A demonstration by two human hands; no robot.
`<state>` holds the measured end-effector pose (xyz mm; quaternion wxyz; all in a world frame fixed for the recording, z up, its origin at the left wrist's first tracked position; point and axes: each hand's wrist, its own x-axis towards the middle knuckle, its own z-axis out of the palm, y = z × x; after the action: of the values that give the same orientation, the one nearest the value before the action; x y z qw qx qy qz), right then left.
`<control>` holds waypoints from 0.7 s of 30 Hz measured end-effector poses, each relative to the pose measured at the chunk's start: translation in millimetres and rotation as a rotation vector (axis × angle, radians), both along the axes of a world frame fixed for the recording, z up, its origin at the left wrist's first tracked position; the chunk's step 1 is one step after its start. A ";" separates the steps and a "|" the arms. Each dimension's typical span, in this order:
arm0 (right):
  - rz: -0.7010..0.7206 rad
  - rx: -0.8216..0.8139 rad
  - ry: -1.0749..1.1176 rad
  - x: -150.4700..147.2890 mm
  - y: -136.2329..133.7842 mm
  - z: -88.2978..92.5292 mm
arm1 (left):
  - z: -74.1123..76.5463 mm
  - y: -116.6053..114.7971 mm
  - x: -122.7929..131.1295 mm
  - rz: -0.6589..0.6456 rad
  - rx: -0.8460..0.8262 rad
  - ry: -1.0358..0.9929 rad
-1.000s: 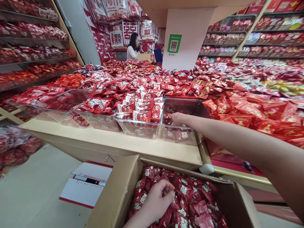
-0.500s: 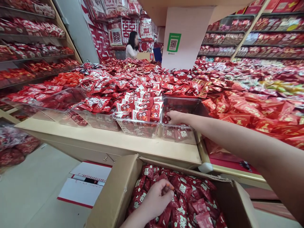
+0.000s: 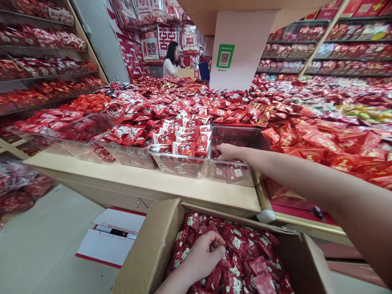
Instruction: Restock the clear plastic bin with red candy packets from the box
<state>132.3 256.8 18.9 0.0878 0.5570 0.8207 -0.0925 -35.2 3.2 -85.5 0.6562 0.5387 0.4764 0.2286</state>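
Boxed packets [image 3: 239, 241] lie with long axes in mixed directions. Left hand [image 3: 206, 256] curled, right hand [image 3: 228, 152] in bin [image 3: 228, 179]; grips undeterminable.

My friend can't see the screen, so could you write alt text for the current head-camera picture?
A person's right hand is inside a clear plastic bin on a counter, while the left hand, loosely curled, lies over dark-red packets in an open cardboard box below. Heaped red packets spread behind, with stocked shelves on either side.

Two hands [image 3: 203, 255], one carton [image 3: 150, 245]
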 end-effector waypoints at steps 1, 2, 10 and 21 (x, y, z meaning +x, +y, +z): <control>-0.016 -0.006 0.028 0.5 -0.2 5.3 | 0.1 0.0 0.0 0.003 -0.002 0.000; -0.032 -0.001 0.046 1.2 -0.1 12.3 | -0.1 0.0 0.0 0.004 -0.006 0.003; -0.278 -0.184 -0.160 19.0 -3.7 55.6 | -0.5 -0.8 1.9 -0.021 0.031 0.066; -0.433 -0.295 0.053 24.3 0.8 24.4 | -0.3 0.3 1.1 -0.023 0.031 0.047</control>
<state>156.6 257.6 43.3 0.1246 0.6982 0.6619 -0.2426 -34.1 3.6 -85.8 0.6391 0.5593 0.4819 0.2157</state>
